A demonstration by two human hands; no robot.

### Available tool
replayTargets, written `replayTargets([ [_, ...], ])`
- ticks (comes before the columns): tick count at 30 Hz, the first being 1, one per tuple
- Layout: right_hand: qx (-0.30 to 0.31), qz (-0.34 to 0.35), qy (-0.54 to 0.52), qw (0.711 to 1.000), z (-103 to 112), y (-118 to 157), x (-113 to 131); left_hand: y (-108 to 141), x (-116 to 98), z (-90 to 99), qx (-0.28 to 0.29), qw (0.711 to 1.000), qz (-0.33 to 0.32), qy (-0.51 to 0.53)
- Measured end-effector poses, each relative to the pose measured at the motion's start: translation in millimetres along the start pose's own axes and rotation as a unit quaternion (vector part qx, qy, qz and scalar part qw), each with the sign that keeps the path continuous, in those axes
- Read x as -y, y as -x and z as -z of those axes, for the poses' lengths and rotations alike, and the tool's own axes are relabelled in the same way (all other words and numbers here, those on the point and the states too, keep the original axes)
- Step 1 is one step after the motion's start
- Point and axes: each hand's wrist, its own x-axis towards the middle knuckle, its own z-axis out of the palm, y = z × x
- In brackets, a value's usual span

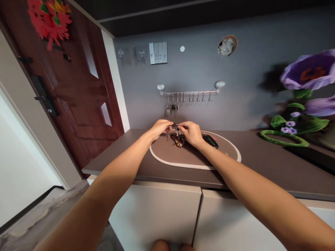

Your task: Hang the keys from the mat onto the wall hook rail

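Above an oval mat [172, 158] on the brown counter, both hands meet at a small bunch of keys [176, 126] with a black head. My left hand [159, 128] is closed in a pinch on its left side. My right hand [191, 133] pinches it from the right, with a metal blade pointing down. More keys and a brown key fob [177, 142] lie on the mat beneath the hands. A black pouch-like item [210, 141] with green lettering rests by my right wrist. Fingers partly hide what is held.
A clear hook rail [190, 93] on the grey wall carries several hanging keys [168, 108] on its left hooks. Purple artificial flowers [307, 71] stand at the right. A dark red door [78, 87] is to the left. White cabinet doors [157, 209] are below.
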Motion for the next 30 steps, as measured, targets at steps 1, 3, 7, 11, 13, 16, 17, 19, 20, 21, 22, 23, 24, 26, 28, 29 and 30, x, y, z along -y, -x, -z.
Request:
replayTargets([
  [1,0.000,-0.001,-0.005,1.000,0,0,0,0,0,0.2,0.002,1.000,0.006,0.005],
  [3,-0.001,-0.006,-0.023,1.000,0,-1,-1,0,0,0.3,0.009,1.000,0.023,0.015],
  [7,0.005,-0.028,-0.070,0.997,0,-1,-2,1,2,-0.4,0.034,0.998,0.052,0.023],
  [11,0.004,-0.054,-0.101,0.993,0,-1,-2,-1,8,-1.1,0.076,0.995,0.060,0.014],
  [13,0.004,-0.066,-0.129,0.989,-1,-2,-4,-1,11,-2.0,0.094,0.994,0.057,0.009],
  [16,0.011,-0.083,-0.180,0.980,-4,-2,-8,0,13,-4.6,0.113,0.993,0.042,-0.004],
  [17,0.011,-0.086,-0.192,0.978,-5,-2,-10,0,13,-5.7,0.112,0.993,0.035,-0.015],
  [19,0.009,-0.088,-0.207,0.974,-5,-2,-13,1,13,-7.4,0.101,0.993,0.015,-0.054],
  [20,0.008,-0.089,-0.214,0.973,-5,-2,-14,2,13,-7.9,0.089,0.992,0.001,-0.084],
  [21,0.008,-0.090,-0.221,0.971,-5,-2,-14,2,13,-8.0,0.074,0.990,-0.017,-0.122],
  [22,0.010,-0.093,-0.228,0.969,-5,-2,-14,3,13,-7.7,0.055,0.984,-0.038,-0.167],
  [23,0.012,-0.098,-0.236,0.967,-4,-1,-13,3,13,-7.0,0.034,0.973,-0.063,-0.218],
  [24,0.014,-0.105,-0.244,0.964,-3,-1,-12,2,13,-6.0,0.013,0.958,-0.092,-0.271],
  [26,0.013,-0.122,-0.258,0.958,-1,-1,-10,1,14,-3.3,-0.021,0.918,-0.150,-0.366],
  [28,0.006,-0.135,-0.275,0.952,1,-1,-8,0,15,-0.5,-0.040,0.881,-0.192,-0.431],
  [29,-0.001,-0.139,-0.283,0.949,2,-2,-7,-1,15,0.6,-0.046,0.868,-0.204,-0.450],
  [30,-0.007,-0.143,-0.291,0.946,3,-2,-6,-2,16,1.5,-0.051,0.860,-0.209,-0.463],
])
